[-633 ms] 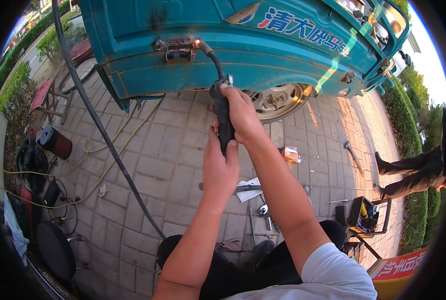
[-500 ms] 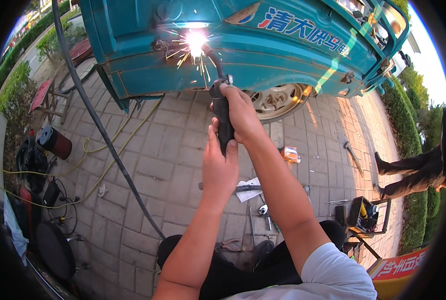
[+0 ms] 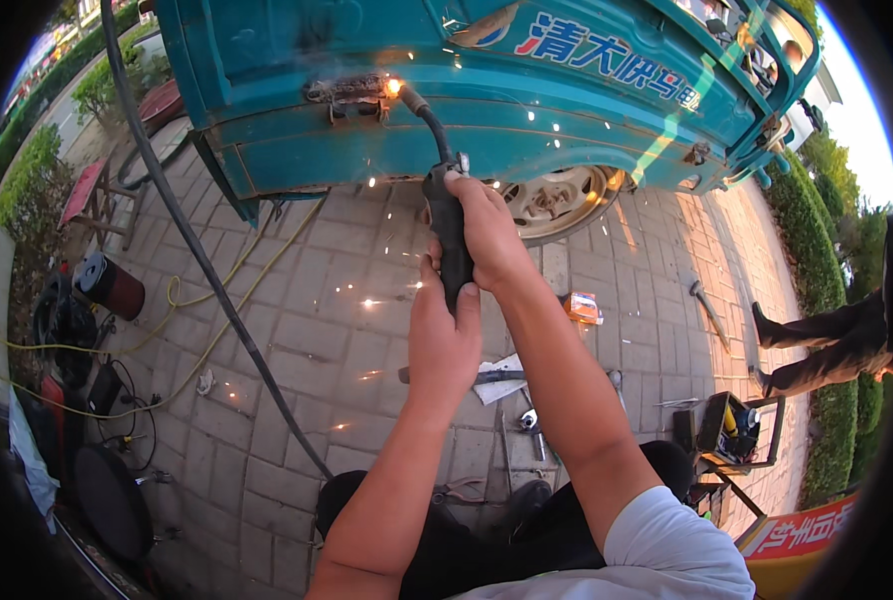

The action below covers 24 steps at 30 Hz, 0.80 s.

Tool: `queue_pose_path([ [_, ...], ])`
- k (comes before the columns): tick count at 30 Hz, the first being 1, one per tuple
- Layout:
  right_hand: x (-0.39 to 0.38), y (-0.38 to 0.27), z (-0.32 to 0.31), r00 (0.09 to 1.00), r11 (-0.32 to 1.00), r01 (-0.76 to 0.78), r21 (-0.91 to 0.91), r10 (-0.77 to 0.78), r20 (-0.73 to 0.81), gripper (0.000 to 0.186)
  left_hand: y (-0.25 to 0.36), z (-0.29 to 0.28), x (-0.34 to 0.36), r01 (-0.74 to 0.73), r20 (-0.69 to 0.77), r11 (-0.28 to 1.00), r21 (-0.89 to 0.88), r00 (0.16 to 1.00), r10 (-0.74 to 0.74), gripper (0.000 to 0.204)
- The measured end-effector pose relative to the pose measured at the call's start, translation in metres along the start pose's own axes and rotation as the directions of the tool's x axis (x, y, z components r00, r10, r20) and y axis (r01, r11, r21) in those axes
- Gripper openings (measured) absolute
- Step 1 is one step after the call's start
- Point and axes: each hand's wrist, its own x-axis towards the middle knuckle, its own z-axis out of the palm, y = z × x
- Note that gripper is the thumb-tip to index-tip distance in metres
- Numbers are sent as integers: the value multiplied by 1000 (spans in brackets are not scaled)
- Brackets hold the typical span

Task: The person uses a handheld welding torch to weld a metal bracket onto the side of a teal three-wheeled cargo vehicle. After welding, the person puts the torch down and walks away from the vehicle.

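Note:
Both my hands grip a black welding torch (image 3: 451, 225) with a curved neck. My right hand (image 3: 487, 228) wraps its upper handle, thumb along the top. Lower down, my left hand (image 3: 445, 325) closes round the handle's bottom end. The nozzle points at a burnt, rusty metal hinge (image 3: 352, 92) on the side panel of a teal cargo vehicle (image 3: 297, 155). A small orange glow sits at the nozzle tip, and loose sparks drop over the panel and paving. Thin smoke hangs above the hinge.
A thick black cable (image 3: 202, 245) crosses the left side. On the paving lie a hammer (image 3: 709, 315), pliers (image 3: 462, 490), a ratchet (image 3: 531, 422) and an orange box (image 3: 583, 308). A tool box (image 3: 732, 432) stands at right, near another person's legs (image 3: 827, 345). A yellow hose (image 3: 257, 272) runs left.
The bright white arc has gone out, leaving a small orange glow and scattered falling sparks. The blackened hinge now shows clearly. Both hands keep their hold, almost in the same place.

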Motion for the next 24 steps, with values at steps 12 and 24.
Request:
queue_pose_path([
  [12,6,3,-1,1000,1000,17,-8,-17,13,34,-1,1,4,-38,-35,999,-13,999,38,55],
  [24,8,2,6,1000,1000,-1,15,1,-11,31,-15,1,7,-55,-44,997,-46,998,53,58],
])
